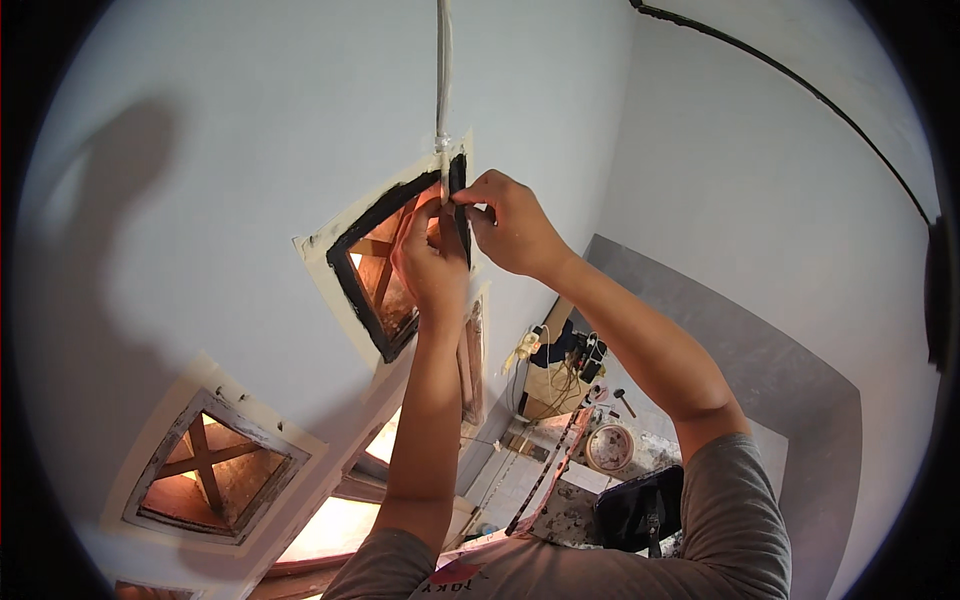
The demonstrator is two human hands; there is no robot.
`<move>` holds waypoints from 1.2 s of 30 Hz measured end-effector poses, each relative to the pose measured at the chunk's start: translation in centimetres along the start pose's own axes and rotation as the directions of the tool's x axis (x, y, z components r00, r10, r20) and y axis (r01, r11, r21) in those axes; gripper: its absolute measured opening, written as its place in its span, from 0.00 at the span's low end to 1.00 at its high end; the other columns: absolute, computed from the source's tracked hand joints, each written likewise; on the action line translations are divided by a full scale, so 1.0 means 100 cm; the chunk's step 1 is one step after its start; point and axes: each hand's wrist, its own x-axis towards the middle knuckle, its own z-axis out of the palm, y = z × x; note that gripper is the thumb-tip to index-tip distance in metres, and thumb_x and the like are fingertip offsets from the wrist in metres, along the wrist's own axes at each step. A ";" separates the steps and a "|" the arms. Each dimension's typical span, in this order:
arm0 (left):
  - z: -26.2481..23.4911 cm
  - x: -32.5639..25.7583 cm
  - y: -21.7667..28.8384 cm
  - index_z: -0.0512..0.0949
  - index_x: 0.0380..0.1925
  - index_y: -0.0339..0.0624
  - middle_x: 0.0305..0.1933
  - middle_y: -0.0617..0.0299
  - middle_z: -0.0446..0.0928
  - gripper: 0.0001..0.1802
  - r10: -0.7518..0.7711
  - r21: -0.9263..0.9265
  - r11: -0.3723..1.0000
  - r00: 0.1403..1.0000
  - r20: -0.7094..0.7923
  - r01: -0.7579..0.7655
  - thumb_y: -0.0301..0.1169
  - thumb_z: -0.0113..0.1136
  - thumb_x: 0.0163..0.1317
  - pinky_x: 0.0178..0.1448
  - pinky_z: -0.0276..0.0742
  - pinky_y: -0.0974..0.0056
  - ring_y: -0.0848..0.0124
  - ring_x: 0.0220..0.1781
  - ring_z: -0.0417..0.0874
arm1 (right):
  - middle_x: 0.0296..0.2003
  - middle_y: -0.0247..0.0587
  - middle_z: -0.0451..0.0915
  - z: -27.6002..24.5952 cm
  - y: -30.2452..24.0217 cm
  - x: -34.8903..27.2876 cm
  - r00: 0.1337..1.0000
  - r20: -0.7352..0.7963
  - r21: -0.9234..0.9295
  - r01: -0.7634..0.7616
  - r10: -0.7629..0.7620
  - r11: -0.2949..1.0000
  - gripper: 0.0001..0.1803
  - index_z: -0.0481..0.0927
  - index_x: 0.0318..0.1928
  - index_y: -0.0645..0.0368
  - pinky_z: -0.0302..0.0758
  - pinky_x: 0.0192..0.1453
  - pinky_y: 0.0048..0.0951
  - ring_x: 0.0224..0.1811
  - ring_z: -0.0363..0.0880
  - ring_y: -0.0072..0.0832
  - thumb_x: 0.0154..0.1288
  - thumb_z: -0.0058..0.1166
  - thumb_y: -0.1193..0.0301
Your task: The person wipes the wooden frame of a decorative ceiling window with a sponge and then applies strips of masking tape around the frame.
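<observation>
Grey shirt fabric [580, 572] is seen closest to the camera, cut off by the lower edge, its print only partly shown. At far left, a soft shadow [105, 200] is cast on the pale wall [270, 110]. Below it, a worn window frame [165, 457] with crossed bars is set, bordered by pale tape; under that, another opening is mostly cut off. Toward the middle, high on the wall, a black-edged frame [362, 312] is ringed by pale tape, its right part covered by the hands. Over its opening the left hand [432, 262] is raised, fingers bent and thumb brought close to them, at the lower end of a white cable [446, 75]; whether the cable is gripped cannot be told, since its end is hidden by the fingers. Just beside it, the right hand [512, 228] is held with thumb and forefinger narrowly pinched at the frame's black right edge; anything between them is too small to be made out. Farther right and below, tangled cords [570, 382], a round tub [590, 452] and a black object [630, 508], partly covered by the sleeve, are seen.
</observation>
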 end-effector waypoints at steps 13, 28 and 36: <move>-0.018 0.019 -0.003 0.82 0.50 0.35 0.44 0.47 0.88 0.08 0.066 -0.028 0.998 0.968 0.241 -0.061 0.26 0.59 0.78 0.47 0.82 0.55 0.54 0.40 0.90 | 0.42 0.47 0.85 -0.004 -0.013 -0.005 0.980 0.103 0.100 -0.182 0.172 0.978 0.14 0.87 0.54 0.68 0.81 0.40 0.34 0.31 0.84 0.31 0.73 0.64 0.73; -0.045 -0.006 -0.008 0.82 0.66 0.35 0.38 0.57 0.85 0.25 -0.038 -0.277 0.953 0.953 0.300 0.125 0.17 0.48 0.73 0.42 0.79 0.66 0.76 0.31 0.80 | 0.36 0.46 0.79 0.040 -0.017 -0.010 0.996 -0.084 0.003 -0.013 0.013 1.000 0.06 0.81 0.37 0.67 0.76 0.38 0.36 0.32 0.79 0.36 0.70 0.65 0.76; -0.046 0.012 -0.002 0.83 0.54 0.38 0.41 0.55 0.88 0.13 0.139 -0.111 0.988 0.946 0.293 -0.111 0.19 0.61 0.71 0.40 0.81 0.63 0.68 0.31 0.86 | 0.41 0.43 0.83 0.022 -0.010 -0.018 0.999 -0.028 0.217 0.043 -0.037 0.975 0.11 0.87 0.51 0.67 0.81 0.39 0.31 0.33 0.83 0.27 0.71 0.63 0.80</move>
